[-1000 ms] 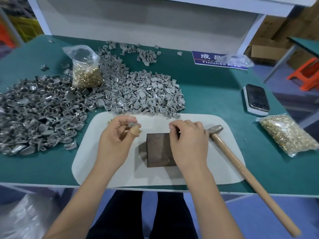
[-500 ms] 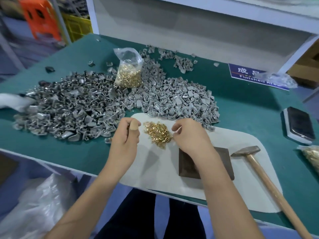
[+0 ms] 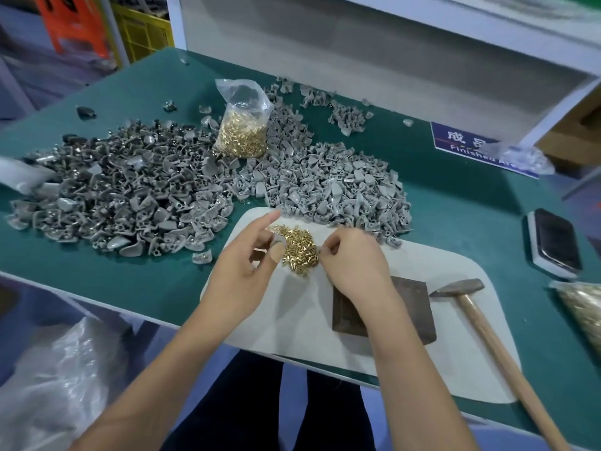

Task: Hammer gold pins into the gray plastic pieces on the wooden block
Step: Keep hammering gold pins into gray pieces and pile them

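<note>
**Both hands at the loose pin pile, hammer lying idle**

We see the left hand (image 3: 242,271) just left of centre frame, holding a small gray plastic piece (image 3: 277,239) between thumb and curled fingers, with its index finger stretched out straight towards the upper right. The right hand (image 3: 353,262) sits just right of centre, its fingers curled and its fingertips drawn together at the edge of a small loose heap of gold metal pins (image 3: 297,247); whether it has a pin pinched we cannot tell. That heap lies on a white rounded mat (image 3: 292,320) spread over the green table (image 3: 455,206).

The dark square wooden block (image 3: 409,307) rests on the mat in the lower right of centre, partly hidden under the right wrist. Just to its right lies a steel-headed hammer with a pale wooden handle (image 3: 487,333), its handle running down to the lower right corner.

Across the upper left and centre of the frame spreads a broad pile of gray plastic pieces (image 3: 227,183), darker on the left and paler on the right. A clear plastic bag of gold pins (image 3: 242,130) stands among them near the top centre. At the right edge we see a black phone on a white base (image 3: 556,245), and above it a blue sign (image 3: 468,143) reading partly "Finished".
</note>
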`<state>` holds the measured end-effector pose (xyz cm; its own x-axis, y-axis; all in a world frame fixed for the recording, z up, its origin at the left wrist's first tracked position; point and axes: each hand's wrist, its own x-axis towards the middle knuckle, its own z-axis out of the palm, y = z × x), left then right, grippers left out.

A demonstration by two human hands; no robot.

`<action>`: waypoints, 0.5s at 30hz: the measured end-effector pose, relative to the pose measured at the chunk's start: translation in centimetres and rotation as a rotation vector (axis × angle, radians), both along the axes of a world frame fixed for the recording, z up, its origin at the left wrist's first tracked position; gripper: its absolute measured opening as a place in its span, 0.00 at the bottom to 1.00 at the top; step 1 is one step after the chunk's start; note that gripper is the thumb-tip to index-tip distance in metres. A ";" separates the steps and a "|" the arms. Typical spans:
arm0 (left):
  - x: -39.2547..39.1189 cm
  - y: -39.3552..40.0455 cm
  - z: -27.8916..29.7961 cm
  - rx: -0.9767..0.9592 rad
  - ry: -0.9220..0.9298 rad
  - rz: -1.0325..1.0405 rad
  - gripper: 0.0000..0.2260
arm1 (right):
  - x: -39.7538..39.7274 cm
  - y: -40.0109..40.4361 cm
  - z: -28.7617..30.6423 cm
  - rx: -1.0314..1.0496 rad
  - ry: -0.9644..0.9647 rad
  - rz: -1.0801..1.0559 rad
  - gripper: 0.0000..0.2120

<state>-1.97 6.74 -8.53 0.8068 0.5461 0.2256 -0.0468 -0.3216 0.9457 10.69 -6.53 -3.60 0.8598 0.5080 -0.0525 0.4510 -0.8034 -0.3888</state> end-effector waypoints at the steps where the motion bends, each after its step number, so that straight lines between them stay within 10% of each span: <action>1: 0.0 0.0 0.0 -0.038 -0.017 0.006 0.18 | 0.0 -0.1 -0.1 0.018 -0.008 0.000 0.05; 8: -0.9 -1.7 1.3 -0.115 -0.171 0.083 0.09 | -1.6 -2.5 0.8 0.834 0.098 -0.044 0.07; 15: 0.6 -5.7 3.5 -0.147 -0.143 -0.126 0.07 | -2.4 -7.4 0.2 0.907 -0.006 -0.068 0.08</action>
